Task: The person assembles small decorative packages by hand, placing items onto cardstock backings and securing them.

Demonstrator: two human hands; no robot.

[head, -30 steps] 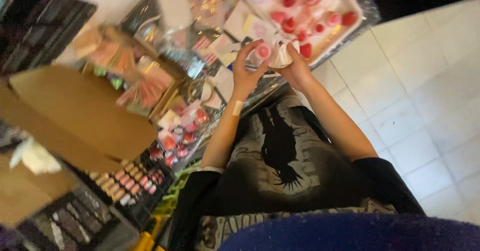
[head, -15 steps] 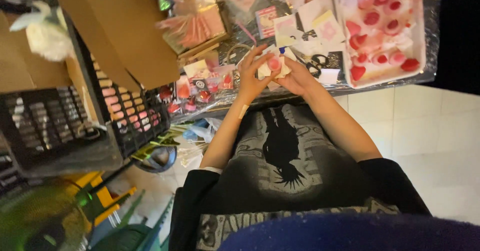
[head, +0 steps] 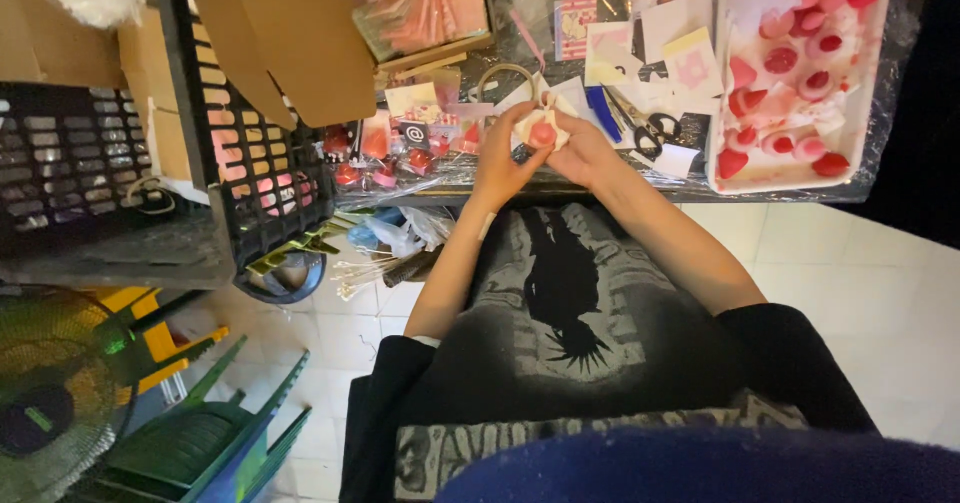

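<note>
Both my hands meet above the front edge of a cluttered table [head: 640,191]. My left hand [head: 503,158] and my right hand [head: 583,151] together hold a small red round piece wrapped in cream-white material [head: 541,129]. Fingers of both hands close around it. Black-handled scissors [head: 650,131] lie on the table just right of my right hand. A white tray [head: 862,113] of several red and pink small pieces stands at the far right. Small packaged red items [head: 385,163] lie left of my left hand.
A black plastic crate [head: 215,133] with brown cardboard [head: 290,33] sits at left. A green fan [head: 50,403], a green plastic chair [head: 200,443] and a yellow stool stand on the tiled floor [head: 900,303] at lower left. Paper cards [head: 680,53] cover the table.
The view has swung, so the table and tray now sit further up and right. My hands stay together on the small wrapped piece near the table's front edge.
</note>
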